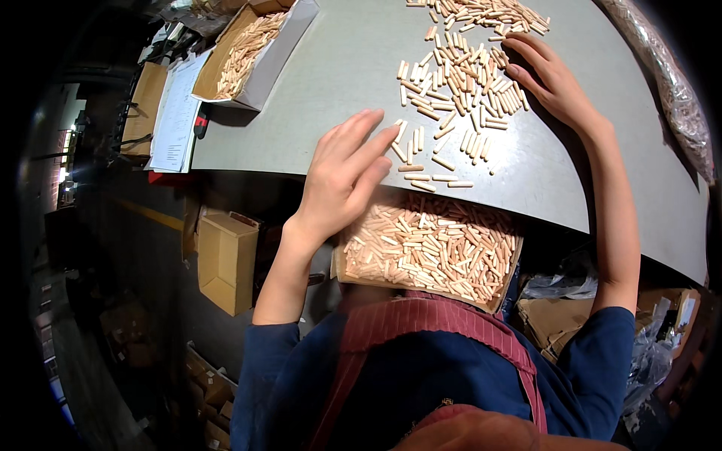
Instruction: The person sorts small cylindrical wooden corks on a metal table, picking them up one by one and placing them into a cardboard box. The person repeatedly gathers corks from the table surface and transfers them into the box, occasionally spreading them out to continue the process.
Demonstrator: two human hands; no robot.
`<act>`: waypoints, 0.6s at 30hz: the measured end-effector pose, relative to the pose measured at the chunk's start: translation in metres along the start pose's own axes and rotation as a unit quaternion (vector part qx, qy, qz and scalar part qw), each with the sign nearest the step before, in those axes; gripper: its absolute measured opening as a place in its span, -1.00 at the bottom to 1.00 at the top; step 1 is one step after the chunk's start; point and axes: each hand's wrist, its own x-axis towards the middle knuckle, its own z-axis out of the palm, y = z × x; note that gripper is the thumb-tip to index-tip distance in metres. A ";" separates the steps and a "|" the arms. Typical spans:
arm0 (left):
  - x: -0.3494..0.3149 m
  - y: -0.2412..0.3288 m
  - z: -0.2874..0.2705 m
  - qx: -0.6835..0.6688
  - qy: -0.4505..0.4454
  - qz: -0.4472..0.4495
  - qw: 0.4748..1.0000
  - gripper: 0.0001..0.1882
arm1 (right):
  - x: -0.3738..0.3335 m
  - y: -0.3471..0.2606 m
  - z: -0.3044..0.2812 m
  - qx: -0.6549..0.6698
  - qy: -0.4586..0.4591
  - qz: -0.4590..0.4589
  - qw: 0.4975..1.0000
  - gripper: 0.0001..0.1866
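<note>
Wooden pegs [468, 81] on grey tbl [323, 90] btwn L fingers [376, 148] & R fingers [531, 51], close by each (both sets loosely spread)

At the left end of the surface [316, 98] we log white printed sheets [179, 113], with a small red-and-black object [201, 124] just beside them; its kind we cannot tell. Below, an open tan carton [226, 263]; a yellow stripe [154, 216] crosses the dark floor [169, 255]. At far right we see a long bundle in clear plastic [665, 79]. Lower right: torn brown cardboard [553, 323], crumpled clear film [647, 349]. Lower left: more cardboard boxes [214, 387], dimly lit.
</note>
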 end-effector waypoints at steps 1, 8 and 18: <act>0.001 -0.001 -0.001 -0.014 0.010 -0.008 1.000 -0.62 | 0.000 -0.001 0.000 0.000 0.000 0.002 1.000 -0.45; 0.031 -0.010 -0.004 -0.068 0.034 -0.016 0.997 -0.69 | 0.000 -0.002 -0.002 -0.018 -0.009 0.005 1.000 -0.44; 0.051 -0.016 -0.003 -0.069 -0.005 0.026 0.997 -0.76 | -0.001 -0.001 -0.002 -0.020 -0.007 0.000 1.000 -0.43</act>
